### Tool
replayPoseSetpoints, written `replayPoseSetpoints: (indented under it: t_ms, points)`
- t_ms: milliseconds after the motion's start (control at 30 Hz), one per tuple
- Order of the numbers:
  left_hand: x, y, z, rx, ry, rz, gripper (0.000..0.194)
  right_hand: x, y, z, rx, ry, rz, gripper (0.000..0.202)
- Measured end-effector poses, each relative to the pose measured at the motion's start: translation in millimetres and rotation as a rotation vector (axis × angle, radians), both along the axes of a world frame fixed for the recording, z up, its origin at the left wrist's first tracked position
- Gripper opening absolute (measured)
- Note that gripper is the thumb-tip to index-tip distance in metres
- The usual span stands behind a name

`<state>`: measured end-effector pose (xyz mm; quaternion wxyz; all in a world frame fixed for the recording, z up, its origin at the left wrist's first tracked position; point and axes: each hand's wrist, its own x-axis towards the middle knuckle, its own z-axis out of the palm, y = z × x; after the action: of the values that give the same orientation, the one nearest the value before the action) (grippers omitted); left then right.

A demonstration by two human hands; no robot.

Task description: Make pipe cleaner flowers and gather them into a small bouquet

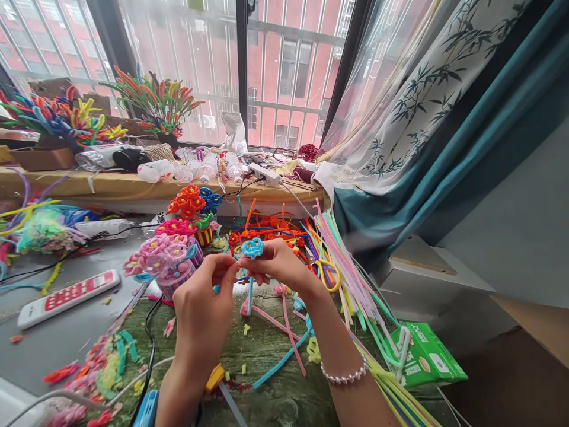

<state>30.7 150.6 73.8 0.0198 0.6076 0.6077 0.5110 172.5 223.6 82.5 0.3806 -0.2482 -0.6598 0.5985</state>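
Note:
A light-blue pipe-cleaner flower point(252, 248) stands upright between the fingers of my right hand point(284, 267), its blue stem point(250, 296) hanging below. My left hand point(205, 302) is closed in a pinch, fingertips meeting those of the right just left of the bloom. Whatever the left fingertips hold is too small to make out. Under the hands, pink pipe-cleaner flowers point(280, 290) with long stems and a blue pipe-cleaner stem point(281, 360) lie on the dark green tabletop point(262, 403). A pale yellow flower piece point(313, 350) rests near my right wrist.
Bunched pipe cleaners point(342, 255) and yellow-handled scissors point(329, 275) lie right, by a green box point(433, 356). Finished flower pots point(173, 261) stand left, near a white remote point(69, 298). A yellow-tipped glue gun or tool point(215, 377) lies in front. Bottles point(155, 171) line the sill.

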Motion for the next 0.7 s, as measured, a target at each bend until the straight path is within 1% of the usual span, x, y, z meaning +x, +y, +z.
replayPoseSetpoints:
  t_ms: [200,400,500,567,600,633,700]
  points:
    - [-6,4,0.8,-0.020,0.075,0.005,0.016,2,1,0.4,-0.013,-0.035,-0.017,0.044]
    - [-2,5,1.1,-0.067,0.105,-0.008,0.021,1,2,-3.0,0.025,-0.058,-0.005,0.041]
    - [-6,-3,4.1,-0.092,0.095,0.031,0.025,1,4,-4.4,0.039,-0.073,-0.026,0.038]
    - [-15,-18,3.5,-0.141,0.106,0.086,0.030,1,6,-6.4,0.067,-0.091,-0.056,0.034]
    - [-21,-28,1.0,-0.217,0.163,0.132,0.032,2,8,-7.9,0.086,-0.105,-0.072,0.032]
    - [-27,-39,-3.6,-0.329,0.229,0.144,0.031,2,9,-9.6,0.108,-0.125,-0.086,0.029]
    - [-39,-64,-19.2,-0.576,0.332,0.140,0.035,2,11,-13.3,0.151,-0.175,-0.117,0.023]
